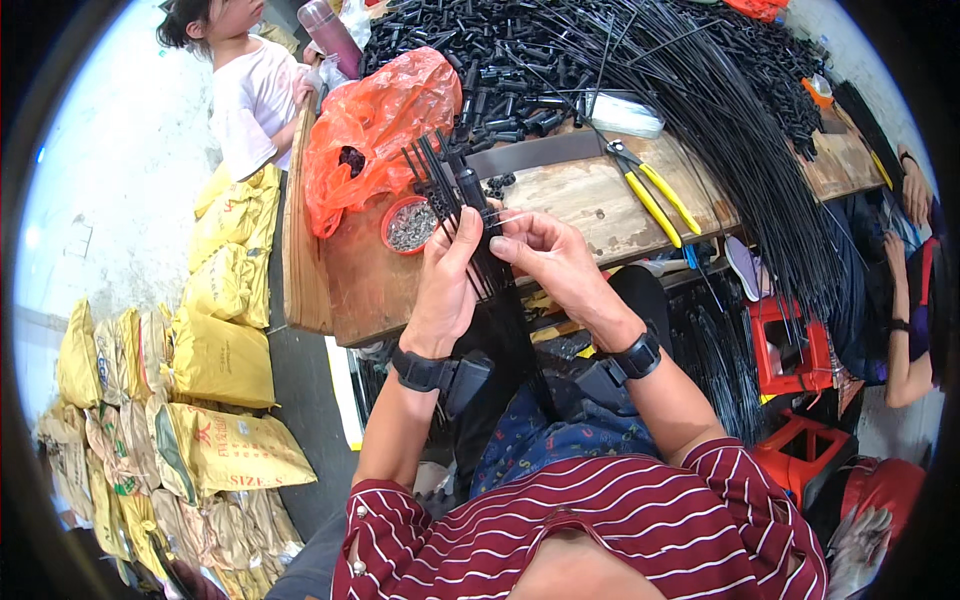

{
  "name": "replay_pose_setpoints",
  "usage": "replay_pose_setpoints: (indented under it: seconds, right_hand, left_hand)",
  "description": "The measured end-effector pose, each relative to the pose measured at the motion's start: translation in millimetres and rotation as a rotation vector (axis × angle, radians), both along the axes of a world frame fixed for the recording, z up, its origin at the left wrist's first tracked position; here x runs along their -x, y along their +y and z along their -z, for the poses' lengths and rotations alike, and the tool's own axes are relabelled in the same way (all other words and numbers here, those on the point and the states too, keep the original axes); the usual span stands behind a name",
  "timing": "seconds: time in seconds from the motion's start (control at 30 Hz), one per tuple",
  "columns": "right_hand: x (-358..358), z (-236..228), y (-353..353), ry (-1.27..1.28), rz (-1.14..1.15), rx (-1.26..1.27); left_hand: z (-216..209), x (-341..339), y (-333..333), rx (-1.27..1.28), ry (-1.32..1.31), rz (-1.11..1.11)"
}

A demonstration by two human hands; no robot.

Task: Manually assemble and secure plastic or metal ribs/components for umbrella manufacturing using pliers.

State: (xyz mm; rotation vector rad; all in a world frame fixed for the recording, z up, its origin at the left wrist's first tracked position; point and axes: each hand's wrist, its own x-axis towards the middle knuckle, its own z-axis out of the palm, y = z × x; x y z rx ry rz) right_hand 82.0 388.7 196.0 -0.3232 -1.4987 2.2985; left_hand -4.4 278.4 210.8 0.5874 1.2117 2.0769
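Note:
My left hand [447, 280] is closed around a black umbrella frame [466, 182], a bundle of thin ribs about a thicker shaft. The rib ends point up and away, and the dark lower part hangs toward my lap. Close beside it, my right hand [555, 262] pinches a thin, pale, wire-like piece [508, 217] against the frame. Just left of the frame on the table sits a small red bowl [388, 238] of tiny metal pieces [410, 226]. A few small black rings [497, 186] lie beyond my fingers.
Yellow-handled pliers [655, 197] lie right of my hands on the wooden table [585, 190]. An orange plastic bag [385, 115] stands at left. Black plastic parts [510, 95] and long black rods [740, 150] heap behind. One person [245, 95] stands far left; another person's arm [900, 320] shows at right.

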Motion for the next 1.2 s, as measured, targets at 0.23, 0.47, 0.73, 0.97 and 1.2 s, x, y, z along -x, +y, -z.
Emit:
replay_pose_setpoints:
  seconds: [0.23, 0.47, 0.73, 0.97, 1.2]
  right_hand:
    - [-3.1, 2.5, 15.2, -0.034, -0.112, -0.209]
    - [-3.7, -0.8, 16.8, 0.053, -0.052, -0.146]
    - [-5.6, 0.7, 23.2, 0.063, 0.037, -0.188]
    - [-13.6, 2.9, 46.0, -0.069, -0.203, 0.089]
    - [-9.5, 7.3, 51.4, -0.027, -0.287, 0.115]
  left_hand:
    - [-5.9, 0.5, 5.9, -0.014, -0.079, 0.066]
    - [-17.5, -1.9, 11.4, 0.009, -0.01, 0.097]
    - [-14.3, 0.0, 30.8, 0.1, 0.196, 0.034]
    - [-10.0, -0.4, 37.1, 0.035, 0.024, 0.102]
    - [-9.3, 4.5, 33.7, -0.018, -0.072, 0.21]
